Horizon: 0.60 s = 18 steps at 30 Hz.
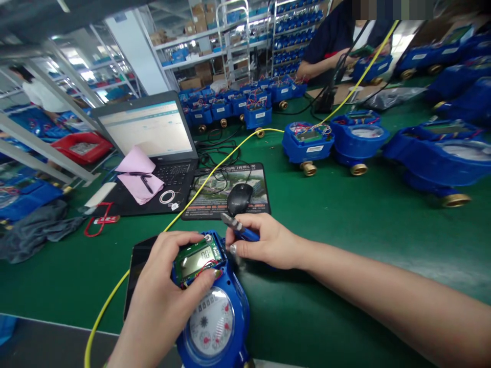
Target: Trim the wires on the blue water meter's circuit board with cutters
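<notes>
A blue water meter point(240, 306) with a round dial point(212, 322) stands near the front edge of the green table. At its far end sits a green circuit board with a small lit display point(197, 261). My left hand point(164, 291) grips this end, fingers along the far side of the board and thumb on the near side. Just right of the board, my right hand point(268, 240) is closed around pliers with blue handles point(247, 233), their metal jaws pointing up and left. A dark flat object point(140, 255) lies partly hidden behind my left hand.
A laptop point(146, 128) with pink paper point(140, 186) stands at the back left, beside a mouse point(240, 198) on its pad. A yellow cable point(226, 159) crosses the table. More blue meters point(309, 143) stand at the right. Across the table, a person point(326, 46) handles another meter.
</notes>
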Each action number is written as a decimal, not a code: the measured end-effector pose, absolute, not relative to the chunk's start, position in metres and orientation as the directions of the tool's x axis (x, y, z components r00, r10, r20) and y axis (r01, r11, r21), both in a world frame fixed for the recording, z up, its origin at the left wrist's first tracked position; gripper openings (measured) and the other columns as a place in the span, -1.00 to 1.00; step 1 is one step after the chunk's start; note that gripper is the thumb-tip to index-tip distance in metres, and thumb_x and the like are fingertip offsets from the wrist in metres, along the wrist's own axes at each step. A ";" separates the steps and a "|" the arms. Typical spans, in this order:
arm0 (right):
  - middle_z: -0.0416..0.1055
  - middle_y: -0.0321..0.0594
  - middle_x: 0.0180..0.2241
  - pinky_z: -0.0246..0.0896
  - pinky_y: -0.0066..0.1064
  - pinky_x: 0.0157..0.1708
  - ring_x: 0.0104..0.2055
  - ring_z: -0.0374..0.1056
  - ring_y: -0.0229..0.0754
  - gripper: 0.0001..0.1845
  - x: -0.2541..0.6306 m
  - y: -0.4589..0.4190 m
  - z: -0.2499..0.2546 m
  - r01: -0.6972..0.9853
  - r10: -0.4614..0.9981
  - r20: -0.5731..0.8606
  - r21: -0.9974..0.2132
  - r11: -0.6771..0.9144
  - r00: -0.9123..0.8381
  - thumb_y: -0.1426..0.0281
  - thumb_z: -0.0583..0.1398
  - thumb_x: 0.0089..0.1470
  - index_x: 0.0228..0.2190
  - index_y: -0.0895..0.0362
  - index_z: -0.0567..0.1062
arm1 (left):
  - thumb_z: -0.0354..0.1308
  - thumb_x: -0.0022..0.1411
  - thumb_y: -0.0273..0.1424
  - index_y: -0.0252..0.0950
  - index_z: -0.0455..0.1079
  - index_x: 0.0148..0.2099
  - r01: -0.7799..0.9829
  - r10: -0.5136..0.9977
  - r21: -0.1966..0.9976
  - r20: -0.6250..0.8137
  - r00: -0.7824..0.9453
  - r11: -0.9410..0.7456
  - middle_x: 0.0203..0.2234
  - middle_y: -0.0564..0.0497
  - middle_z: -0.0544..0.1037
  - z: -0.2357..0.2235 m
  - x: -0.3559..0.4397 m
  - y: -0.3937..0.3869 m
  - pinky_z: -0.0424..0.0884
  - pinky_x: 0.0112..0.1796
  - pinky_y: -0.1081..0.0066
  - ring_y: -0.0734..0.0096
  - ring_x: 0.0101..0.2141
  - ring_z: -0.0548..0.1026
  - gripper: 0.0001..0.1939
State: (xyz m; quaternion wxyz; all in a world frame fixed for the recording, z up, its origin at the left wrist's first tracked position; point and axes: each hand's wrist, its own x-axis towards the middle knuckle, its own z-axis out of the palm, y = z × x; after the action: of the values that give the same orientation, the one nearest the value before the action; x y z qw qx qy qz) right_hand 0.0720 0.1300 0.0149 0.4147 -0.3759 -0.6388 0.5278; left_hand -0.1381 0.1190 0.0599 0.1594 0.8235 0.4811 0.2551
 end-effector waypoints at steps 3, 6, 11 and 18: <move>0.42 -0.29 -0.42 0.18 -0.48 -0.36 -0.39 0.30 -0.29 -0.91 0.081 0.136 0.022 0.181 0.939 0.128 -0.964 0.193 -0.319 0.47 0.21 -0.04 -0.39 0.19 0.44 | 0.17 0.19 -0.28 -0.07 0.27 -0.03 0.728 0.865 0.468 0.244 0.439 -0.501 -0.14 0.12 0.35 0.059 -0.141 0.120 0.30 -0.11 0.38 0.35 -0.11 0.37 -0.71; 0.43 -0.25 -0.42 0.13 -0.41 -0.33 -0.37 0.30 -0.22 -0.88 0.098 0.142 0.033 0.339 0.952 0.126 -0.914 0.221 -0.281 0.48 0.23 -0.09 -0.39 0.19 0.46 | 0.18 0.20 -0.25 -0.06 0.26 0.00 0.746 0.862 0.433 0.241 0.445 -0.506 -0.12 0.11 0.35 0.059 -0.142 0.120 0.32 -0.10 0.37 0.31 -0.09 0.37 -0.68; 0.44 -0.22 -0.42 0.04 -0.42 -0.40 -0.40 0.30 -0.18 -0.83 0.120 0.144 0.048 0.681 0.933 0.083 -0.661 0.314 -0.350 0.44 0.29 -0.09 -0.36 0.19 0.50 | 0.16 0.21 -0.21 -0.11 0.24 0.04 0.759 0.886 0.458 0.224 0.407 -0.464 -0.07 0.03 0.36 0.059 -0.141 0.119 0.32 -0.06 0.24 0.19 -0.06 0.36 -0.63; 0.43 -0.34 -0.43 0.10 -0.48 -0.40 -0.40 0.31 -0.26 -0.80 0.087 0.135 0.033 0.396 0.911 0.081 -0.882 0.254 -0.404 0.48 0.34 -0.13 -0.39 0.18 0.46 | 0.15 0.15 -0.24 -0.13 0.27 0.00 0.717 0.918 0.575 0.208 0.338 -0.394 -0.08 0.00 0.38 0.059 -0.138 0.116 0.28 -0.04 0.12 0.13 -0.07 0.38 -0.64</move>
State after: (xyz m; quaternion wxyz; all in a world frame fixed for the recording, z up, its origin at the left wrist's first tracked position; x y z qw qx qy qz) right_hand 0.0874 0.1345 0.0332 0.3108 -0.4486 -0.7283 0.4144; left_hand -0.1384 0.1157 0.0585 0.1951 0.7942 0.5147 0.2575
